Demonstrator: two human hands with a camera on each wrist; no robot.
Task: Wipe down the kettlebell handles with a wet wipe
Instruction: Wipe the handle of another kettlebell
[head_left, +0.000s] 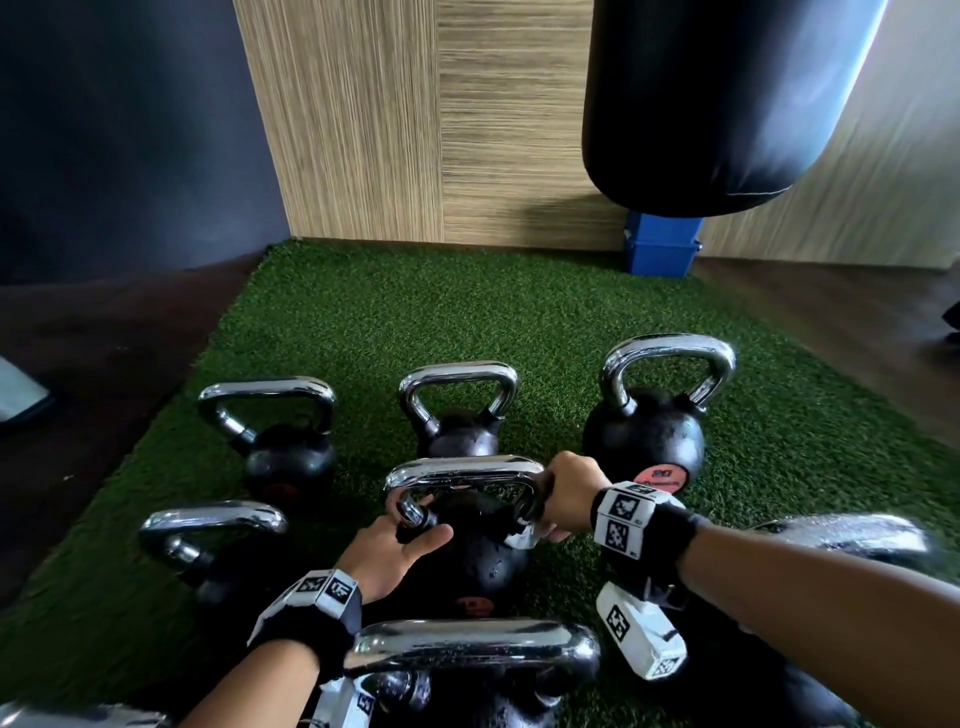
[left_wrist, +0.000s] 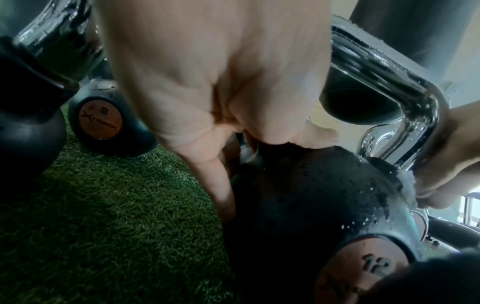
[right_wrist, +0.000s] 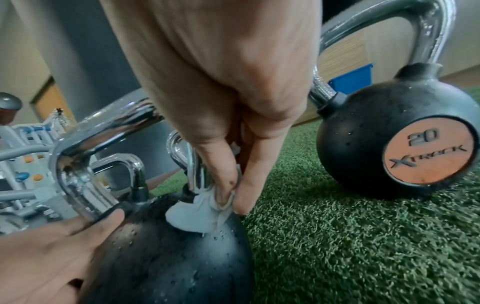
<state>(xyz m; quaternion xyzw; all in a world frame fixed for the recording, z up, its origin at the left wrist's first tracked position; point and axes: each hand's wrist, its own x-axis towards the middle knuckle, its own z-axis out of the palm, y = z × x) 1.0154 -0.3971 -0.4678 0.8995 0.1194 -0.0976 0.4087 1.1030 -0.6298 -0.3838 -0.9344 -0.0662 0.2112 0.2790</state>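
Chrome-handled kettlebells (head_left: 457, 540) on green turf (head_left: 363, 322), left hand (head_left: 395, 558) gripping one handle's base, right hand (head_left: 569, 493) clutching wet wipe (right_wrist: 200, 214).

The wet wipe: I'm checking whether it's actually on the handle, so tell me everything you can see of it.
The wet wipe is a small, crumpled, pale grey-white cloth that looks damp. The right hand pinches it between thumb and fingers against the lower right leg of the chrome handle, where that meets the black kettlebell. A loose fold hangs out below the fingers and lies on the bell's top, which is beaded with droplets. Most of the wipe is hidden inside the grip.
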